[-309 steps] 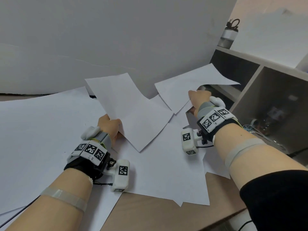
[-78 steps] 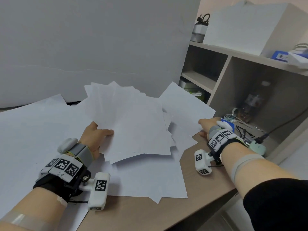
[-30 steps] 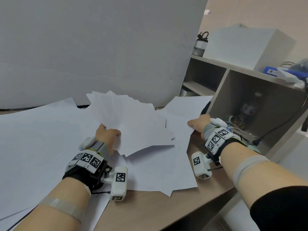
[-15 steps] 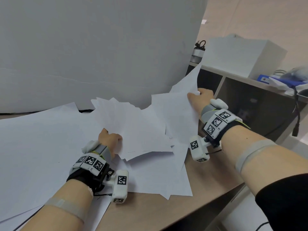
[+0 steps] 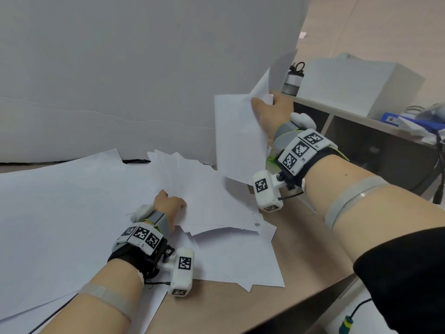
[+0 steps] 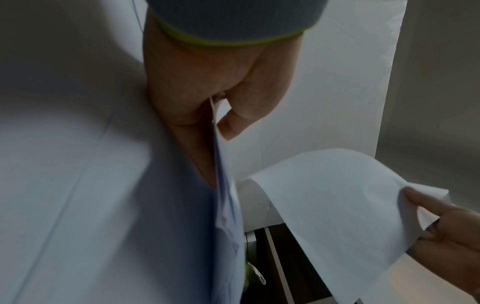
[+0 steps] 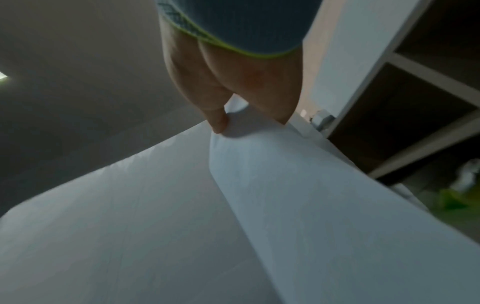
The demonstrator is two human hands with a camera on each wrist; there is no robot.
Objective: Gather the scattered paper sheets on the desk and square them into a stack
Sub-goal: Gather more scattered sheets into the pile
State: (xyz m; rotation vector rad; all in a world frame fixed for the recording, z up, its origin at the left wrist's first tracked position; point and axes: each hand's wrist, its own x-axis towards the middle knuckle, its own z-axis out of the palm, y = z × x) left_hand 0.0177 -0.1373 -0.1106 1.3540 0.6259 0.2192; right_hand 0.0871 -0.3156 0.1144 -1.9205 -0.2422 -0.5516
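Note:
My left hand (image 5: pixel 169 203) grips the near edge of a fanned bundle of white sheets (image 5: pixel 204 196) low over the desk; the left wrist view shows its thumb and fingers (image 6: pixel 233 121) pinching that bundle (image 6: pixel 223 195). My right hand (image 5: pixel 269 109) holds a lifted white sheet (image 5: pixel 237 138) by its upper edge, up in the air to the right of the bundle. In the right wrist view its fingers (image 7: pixel 218 121) pinch the sheet (image 7: pixel 285 185), which bends downward. More loose sheets (image 5: pixel 240 259) lie on the desk under the bundle.
A very large white sheet (image 5: pixel 60 213) covers the desk's left side. A white board (image 5: pixel 144 68) stands behind. On the right is a shelf unit (image 5: pixel 361 141) with a bottle (image 5: pixel 292 80), a white box (image 5: pixel 356 85) and cables. The bare wooden desk top (image 5: pixel 240 307) shows near its front edge.
My right hand has risen with its sheet, from desk level to high beside the white board. The left hand has stayed put with the fanned bundle.

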